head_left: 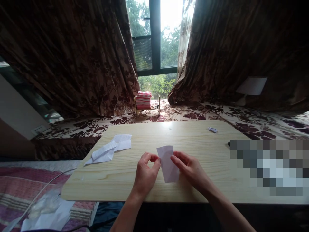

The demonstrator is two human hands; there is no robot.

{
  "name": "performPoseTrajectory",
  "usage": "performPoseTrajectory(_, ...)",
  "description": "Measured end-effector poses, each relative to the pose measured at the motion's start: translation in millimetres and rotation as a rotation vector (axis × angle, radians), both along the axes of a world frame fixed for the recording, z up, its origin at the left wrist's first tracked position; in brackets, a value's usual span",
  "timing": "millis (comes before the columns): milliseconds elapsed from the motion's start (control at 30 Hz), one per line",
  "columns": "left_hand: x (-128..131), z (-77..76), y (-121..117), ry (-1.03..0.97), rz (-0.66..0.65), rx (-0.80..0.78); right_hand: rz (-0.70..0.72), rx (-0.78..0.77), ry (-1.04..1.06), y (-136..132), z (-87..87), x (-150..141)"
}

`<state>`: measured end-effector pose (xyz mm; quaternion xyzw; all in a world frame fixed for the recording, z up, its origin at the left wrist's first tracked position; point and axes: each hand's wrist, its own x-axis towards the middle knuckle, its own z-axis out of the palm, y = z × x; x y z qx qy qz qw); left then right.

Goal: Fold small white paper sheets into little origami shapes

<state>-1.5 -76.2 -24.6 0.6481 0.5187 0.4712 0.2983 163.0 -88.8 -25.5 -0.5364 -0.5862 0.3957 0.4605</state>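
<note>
A small folded white paper (167, 163) stands over the light wooden board (149, 132), held between both my hands. My left hand (145, 172) pinches its left edge with thumb and forefinger. My right hand (190, 169) grips its right edge, fingers curled against the sheet. Both forearms reach in from the bottom of the view.
Folded white papers (109, 149) lie at the board's left. A small paper scrap (212, 130) sits far right. A striped pink cloth stack (143, 100) rests on a little stand by the window. Patterned curtains hang behind. A white cable and plastic (45, 203) lie lower left.
</note>
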Motion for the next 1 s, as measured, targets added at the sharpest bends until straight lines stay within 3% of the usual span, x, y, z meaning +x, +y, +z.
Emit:
performPoseTrajectory(133,1.1,0.7,-6.0,-0.059,-0.01,-0.007,-0.053,-0.029,0.243,2.9,-3.7,-17.7)
performPoseTrajectory(333,-0.5,-7.9,-8.2,-0.041,-0.02,0.021,-0.064,-0.037,0.387,0.4,-13.7,-24.7)
performPoseTrajectory(1000,-1.0,-10.3,-10.2,-0.076,-0.004,-0.006,-0.036,0.021,0.299,-5.4,-19.5,-28.5)
